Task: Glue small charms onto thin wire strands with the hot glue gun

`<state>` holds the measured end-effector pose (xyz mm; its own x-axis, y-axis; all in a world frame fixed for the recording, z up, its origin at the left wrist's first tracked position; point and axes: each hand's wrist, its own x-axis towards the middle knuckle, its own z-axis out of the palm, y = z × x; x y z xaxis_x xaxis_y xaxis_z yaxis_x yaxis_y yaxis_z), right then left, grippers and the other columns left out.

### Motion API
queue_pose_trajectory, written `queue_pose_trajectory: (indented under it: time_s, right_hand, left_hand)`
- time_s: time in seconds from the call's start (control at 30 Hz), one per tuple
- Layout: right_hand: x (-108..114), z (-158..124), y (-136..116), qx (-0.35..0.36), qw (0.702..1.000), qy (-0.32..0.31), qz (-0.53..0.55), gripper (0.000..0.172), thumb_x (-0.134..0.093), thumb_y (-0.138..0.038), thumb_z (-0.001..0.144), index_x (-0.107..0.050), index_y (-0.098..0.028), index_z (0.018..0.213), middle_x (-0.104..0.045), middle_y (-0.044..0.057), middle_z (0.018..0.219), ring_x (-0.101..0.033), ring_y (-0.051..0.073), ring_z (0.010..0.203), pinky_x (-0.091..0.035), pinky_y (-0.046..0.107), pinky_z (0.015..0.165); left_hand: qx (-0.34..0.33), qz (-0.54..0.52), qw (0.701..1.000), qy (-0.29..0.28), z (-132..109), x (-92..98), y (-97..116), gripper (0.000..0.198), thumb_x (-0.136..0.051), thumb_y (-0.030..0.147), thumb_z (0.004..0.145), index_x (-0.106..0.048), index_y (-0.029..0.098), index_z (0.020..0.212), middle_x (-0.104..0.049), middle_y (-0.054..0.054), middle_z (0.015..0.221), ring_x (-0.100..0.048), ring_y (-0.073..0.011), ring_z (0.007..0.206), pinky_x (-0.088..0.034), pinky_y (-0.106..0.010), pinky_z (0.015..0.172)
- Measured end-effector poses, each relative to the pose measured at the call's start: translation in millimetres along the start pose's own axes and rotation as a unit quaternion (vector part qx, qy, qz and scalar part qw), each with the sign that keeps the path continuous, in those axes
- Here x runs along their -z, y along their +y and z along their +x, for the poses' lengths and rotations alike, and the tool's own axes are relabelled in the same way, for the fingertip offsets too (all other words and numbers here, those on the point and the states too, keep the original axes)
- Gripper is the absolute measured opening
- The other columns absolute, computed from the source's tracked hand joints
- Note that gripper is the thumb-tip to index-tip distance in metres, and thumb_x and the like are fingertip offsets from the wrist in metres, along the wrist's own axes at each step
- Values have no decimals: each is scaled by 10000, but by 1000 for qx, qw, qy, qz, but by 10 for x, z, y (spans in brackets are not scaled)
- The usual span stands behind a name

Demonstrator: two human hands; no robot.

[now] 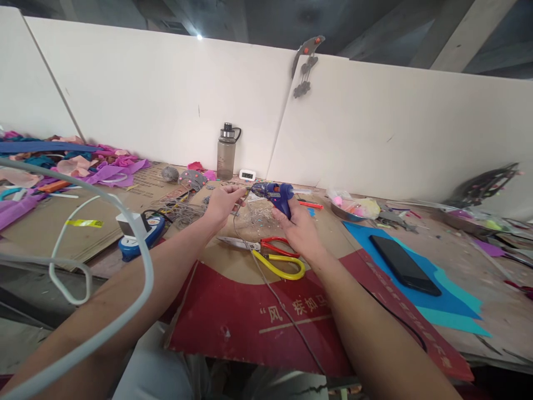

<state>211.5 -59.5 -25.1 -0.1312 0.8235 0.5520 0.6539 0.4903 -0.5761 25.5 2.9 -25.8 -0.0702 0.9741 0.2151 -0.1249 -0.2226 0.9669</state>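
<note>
My right hand [300, 225] is wrapped round the handle of a blue glue gun [283, 197], whose nozzle points left. My left hand [225, 205] pinches a thin grey cord [266, 282] close to the nozzle; the small piece at its fingertips is too small to make out. The cord runs down over the red and brown cardboard [233, 328] to its front edge. Below the hands lie scissors [285, 265] with one red and one yellow handle.
Behind stand a bottle [226, 153] and a small clock [247, 175]. On the left are a blue power strip [141, 239], a white cable [147, 278] and coloured fabric [108, 173]. A black phone [403, 264] lies on blue sheets [458, 297] at right.
</note>
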Motion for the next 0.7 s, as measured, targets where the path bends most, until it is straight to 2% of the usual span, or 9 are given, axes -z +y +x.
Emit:
queue_pose_trajectory:
  time_s: [0.23, 0.43, 0.7]
  right_hand:
    - [-3, -2, -3, -7, 1000, 12, -1, 452, -459, -390, 880, -502, -179, 1277, -653, 115, 1085, -596, 253, 929, -438, 347, 804]
    - [-1, -10, -19, -8, 1000, -7, 8, 453, -459, -379, 882, -496, -174, 1285, -649, 116, 1104, -587, 257, 957, -434, 356, 826]
    - [-11, -4, 12, -15, 999, 18, 34, 434, -495, -368, 853, -516, -181, 1243, -668, 88, 938, -584, 232, 802, -428, 338, 720]
  left_hand:
    - [-1, 2, 1000, 4, -9, -1, 18, 239, -737, 323, 632, -581, 143, 611, -556, -4, 614, -538, -78, 507, -261, -187, 401]
    - [-1, 0, 1000, 5, -7, 3, 16, 269, -755, 347, 609, -575, 147, 608, -555, -8, 602, -534, -90, 504, -267, -205, 409]
    - [6, 4, 1000, 0, -1, 13, 14, 247, -730, 337, 619, -576, 145, 640, -552, -1, 616, -534, -80, 509, -269, -193, 404]
